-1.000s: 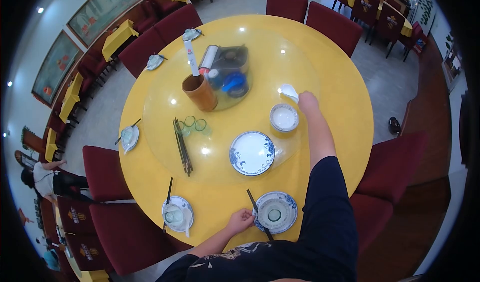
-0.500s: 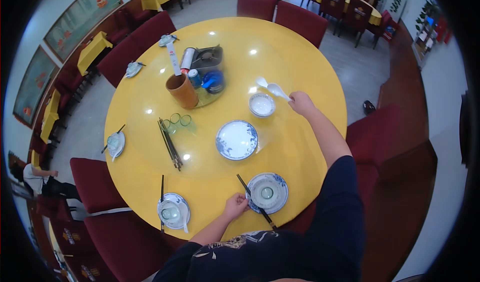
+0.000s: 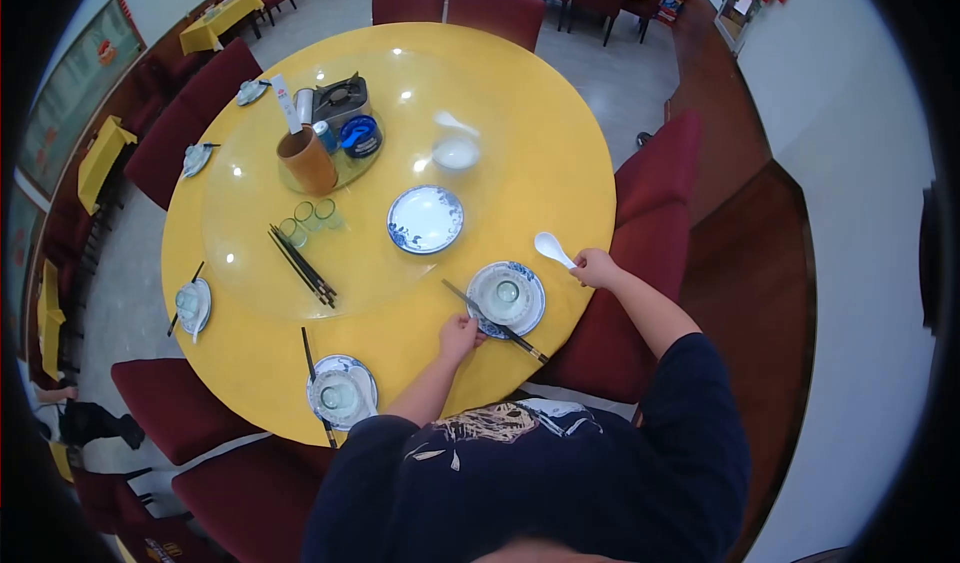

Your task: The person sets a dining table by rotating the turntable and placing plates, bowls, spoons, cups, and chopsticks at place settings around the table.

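Right grip [image 3: 596, 269] is pinching white spoon [image 3: 551, 248] by its handle, right of center | left grip [image 3: 460, 337] is resting beside plate [image 3: 538, 299], hold unclear | spoon-laying is seemingly underway, next move calling for lowering

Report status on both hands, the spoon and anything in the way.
Right hand gripping white spoon by its handle. Left hand at left edge of the plate, beside chopsticks. Bowl with a glass inside occupying that plate.
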A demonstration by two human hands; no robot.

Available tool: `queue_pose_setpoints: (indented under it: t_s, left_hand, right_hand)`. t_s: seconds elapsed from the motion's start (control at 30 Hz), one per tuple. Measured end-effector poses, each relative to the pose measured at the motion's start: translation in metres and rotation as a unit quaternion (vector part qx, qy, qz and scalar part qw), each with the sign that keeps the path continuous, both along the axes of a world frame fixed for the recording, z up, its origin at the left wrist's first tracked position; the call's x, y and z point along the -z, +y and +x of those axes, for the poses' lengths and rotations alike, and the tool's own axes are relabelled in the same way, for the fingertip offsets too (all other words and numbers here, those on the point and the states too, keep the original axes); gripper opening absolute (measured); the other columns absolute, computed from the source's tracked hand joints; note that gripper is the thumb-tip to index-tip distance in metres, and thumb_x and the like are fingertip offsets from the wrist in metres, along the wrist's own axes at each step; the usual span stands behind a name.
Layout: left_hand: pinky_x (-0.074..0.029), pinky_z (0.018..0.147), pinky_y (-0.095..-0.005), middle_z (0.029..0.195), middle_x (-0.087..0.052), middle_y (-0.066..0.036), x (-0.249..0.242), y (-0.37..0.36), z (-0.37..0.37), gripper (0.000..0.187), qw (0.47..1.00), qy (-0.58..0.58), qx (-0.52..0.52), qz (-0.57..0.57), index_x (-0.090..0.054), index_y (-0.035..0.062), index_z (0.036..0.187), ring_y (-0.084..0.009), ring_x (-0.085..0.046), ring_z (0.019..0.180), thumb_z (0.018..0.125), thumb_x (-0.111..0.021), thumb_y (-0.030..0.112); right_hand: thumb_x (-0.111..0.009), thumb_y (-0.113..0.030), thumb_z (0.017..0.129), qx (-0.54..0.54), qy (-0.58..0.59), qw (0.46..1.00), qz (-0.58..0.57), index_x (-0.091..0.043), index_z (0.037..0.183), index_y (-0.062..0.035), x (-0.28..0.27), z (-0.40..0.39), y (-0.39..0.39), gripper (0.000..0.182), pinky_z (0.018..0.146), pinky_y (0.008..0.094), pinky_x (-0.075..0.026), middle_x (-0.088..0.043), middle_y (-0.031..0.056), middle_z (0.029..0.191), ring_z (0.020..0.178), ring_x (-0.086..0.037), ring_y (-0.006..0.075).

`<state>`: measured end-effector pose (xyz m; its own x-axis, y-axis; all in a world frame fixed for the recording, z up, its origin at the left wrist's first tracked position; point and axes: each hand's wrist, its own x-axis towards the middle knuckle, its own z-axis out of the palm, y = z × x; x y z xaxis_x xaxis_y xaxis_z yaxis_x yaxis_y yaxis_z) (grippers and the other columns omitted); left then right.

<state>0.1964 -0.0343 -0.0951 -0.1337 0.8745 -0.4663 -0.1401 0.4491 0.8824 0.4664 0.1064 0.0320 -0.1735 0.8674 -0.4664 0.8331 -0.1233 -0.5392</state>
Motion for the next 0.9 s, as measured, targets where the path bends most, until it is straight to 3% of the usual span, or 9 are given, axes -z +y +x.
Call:
queue_pose_setpoints:
  t_s: [0.17,0.27,0.43,0.77,0.9]
  left_hand:
    - [-0.05,0.05,-0.0257,0.074,-0.06,-0.014,-0.017,0.003,-0.001,0.022,0.995,0.041,0.083,-0.031,-0.049,-0.0046,0.09,-0.0184,-0.06,0.058,0.083,-0.047,0.016]
    - [-0.051,0.051,-0.0277,0.076,-0.06,-0.014,-0.027,-0.008,0.007,0.025,0.996,0.016,0.069,-0.061,-0.043,-0.0021,0.101,-0.0192,-0.06,0.06,0.083,-0.048,0.014]
    - [-0.051,0.053,-0.0292,0.082,-0.059,-0.014,-0.025,-0.008,0.009,0.036,0.994,-0.017,0.065,-0.084,-0.032,0.002,0.112,-0.02,-0.06,0.064,0.082,-0.049,0.012]
    - [-0.05,0.052,-0.0279,0.082,-0.058,-0.013,-0.036,-0.002,0.003,0.034,0.99,-0.011,0.079,-0.115,-0.047,-0.0023,0.097,-0.0197,-0.059,0.064,0.085,-0.047,0.03]
    - [-0.049,0.051,-0.0278,0.081,-0.057,-0.013,-0.035,0.001,0.001,0.039,0.988,-0.005,0.081,-0.129,-0.049,-0.0023,0.097,-0.0197,-0.059,0.063,0.085,-0.045,0.035]
  right_hand:
    - [-0.06,-0.016,0.073,-0.05,-0.04,0.996,0.064,-0.056,0.084,0.0016,0.028,0.003,-0.014,0.021,0.049,0.027,-0.047,-0.058,0.0095,0.069,0.054,-0.058,0.0144]
    - [-0.06,-0.015,0.072,-0.089,-0.04,0.989,0.109,-0.056,0.084,0.0019,0.046,0.005,-0.009,0.021,0.049,0.0276,-0.047,-0.059,0.0106,0.068,0.053,-0.058,0.0154]
    - [-0.061,-0.015,0.071,-0.108,-0.034,0.99,0.085,-0.057,0.082,0.0023,0.044,-0.002,-0.008,0.021,0.049,0.0271,-0.047,-0.059,0.0106,0.068,0.051,-0.057,0.0149]
    - [-0.061,-0.013,0.072,-0.146,0.041,0.988,0.01,-0.057,0.081,0.0019,0.049,-0.011,-0.01,0.018,0.048,0.0256,-0.046,-0.059,0.009,0.067,0.05,-0.056,0.0132]
    - [-0.063,-0.022,0.067,-0.168,0.005,0.986,0.001,-0.06,0.081,-0.0016,0.054,-0.013,-0.014,0.025,0.061,0.0315,-0.047,-0.061,0.0138,0.074,0.063,-0.06,0.022]
